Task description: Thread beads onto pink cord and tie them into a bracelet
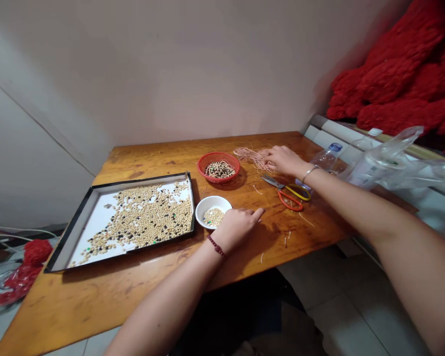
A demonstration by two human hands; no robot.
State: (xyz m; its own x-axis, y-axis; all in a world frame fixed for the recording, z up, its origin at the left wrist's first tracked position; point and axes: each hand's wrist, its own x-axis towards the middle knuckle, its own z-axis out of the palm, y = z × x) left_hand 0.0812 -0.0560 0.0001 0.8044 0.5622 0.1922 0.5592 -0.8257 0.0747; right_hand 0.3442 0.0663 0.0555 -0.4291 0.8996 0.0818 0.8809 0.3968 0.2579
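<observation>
My right hand [285,160] reaches to the back of the table, its bent fingertips closed on the edge of a loose bundle of pink string [250,155]. My left hand [241,222] hovers at or rests on the table beside a small white bowl [199,217], overlapping its right side. One finger points out to the right, and nothing shows in that hand. Pale beads [213,216] lie in the bowl. Between my hands and to the right are scissors [282,187] with one red and one yellow handle, blades apart.
A black-edged tray [87,200] holds many cream, black and a few green beads. Strung beads fill a red basket [218,179]. Short string scraps [257,190] lie about. Plastic bottles [328,154] and a clear bag [381,158] stand right, below red yarn heaps [396,79].
</observation>
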